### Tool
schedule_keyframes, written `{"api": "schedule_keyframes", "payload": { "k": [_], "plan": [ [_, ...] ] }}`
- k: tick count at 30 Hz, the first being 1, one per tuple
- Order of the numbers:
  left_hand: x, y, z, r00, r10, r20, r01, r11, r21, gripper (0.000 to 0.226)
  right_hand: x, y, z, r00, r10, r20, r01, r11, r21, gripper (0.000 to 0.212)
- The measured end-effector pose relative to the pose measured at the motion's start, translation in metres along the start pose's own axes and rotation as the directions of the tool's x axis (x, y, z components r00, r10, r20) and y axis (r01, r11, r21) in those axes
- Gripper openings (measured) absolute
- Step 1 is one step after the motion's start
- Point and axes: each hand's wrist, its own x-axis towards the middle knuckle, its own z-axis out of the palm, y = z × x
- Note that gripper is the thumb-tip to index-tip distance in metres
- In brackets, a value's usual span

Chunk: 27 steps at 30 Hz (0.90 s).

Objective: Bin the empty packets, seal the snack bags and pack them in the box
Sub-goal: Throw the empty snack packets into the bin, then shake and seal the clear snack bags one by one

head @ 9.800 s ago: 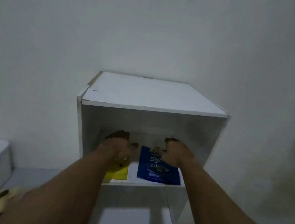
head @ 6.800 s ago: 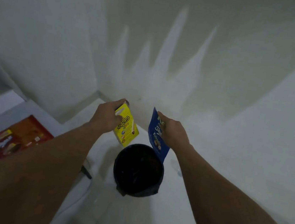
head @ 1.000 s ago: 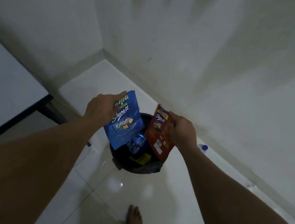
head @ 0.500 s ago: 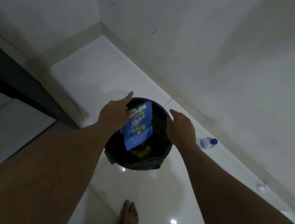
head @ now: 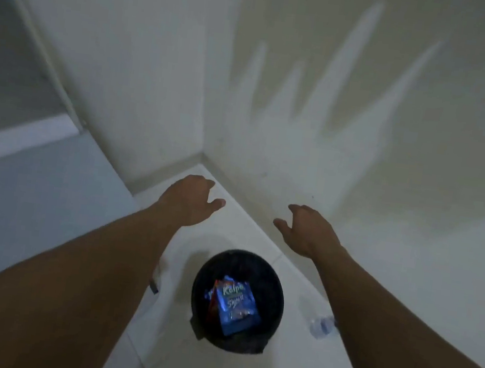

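bin: round black bin with a black liner, standing on the floor near the corner where the two walls meet, open top facing up

biggest thing in it: blue packet, lying on top of the pile, tilted, printed face up, fully inside the rim

also in there: a red packet, only a sliver showing, tucked under the blue one's left edge. the rest of the inside is too dark to make out

walls: two plain off-white walls meeting in a corner, with pale spiky streaks of light on the right-hand one

floor: glossy white tiles, pretty dim overall

left side: a pale flat top runs along the floor's left edge, a dark leg or foot at its near corner. can't tell what piece of furniture it is

small stuff: clear plastic bottle with a blue cap lying on the floor by the right wall, just right of the bin, not touching it

writing: the blue packet reads "Kalpa" up top, with a second word below starting "Sh" that's too blurry to read

left hand: let go, fingers loose, nothing in it, held above the floor's far corner beyond the bin

right hand: same deal, loose and carrying nothing, well apart from the left
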Motion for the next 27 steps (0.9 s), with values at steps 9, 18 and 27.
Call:
{"api": "schedule_keyframes", "payload": {
  "k": [9,18,27],
  "plan": [
    [-0.127,-0.060,-0.208,0.975,-0.091,-0.201,0.095,0.995,0.010,0.082,-0.060,-0.163,-0.168,0.976,-0.189,-0.109,0.180,0.980,-0.090,0.071],
    [-0.291,-0.177,-0.314,0.864,-0.302,-0.402,0.330,0.944,0.001,0.075,-0.121,-0.353,-0.234,0.890,-0.409,-0.202,0.391,0.912,-0.123,0.069],
    [-0.440,-0.303,-0.355,0.700,-0.572,-0.428,0.588,0.801,-0.108,0.081,-0.170,-0.554,-0.206,0.729,-0.679,-0.085,0.665,0.732,-0.149,0.071]
  ]
}}
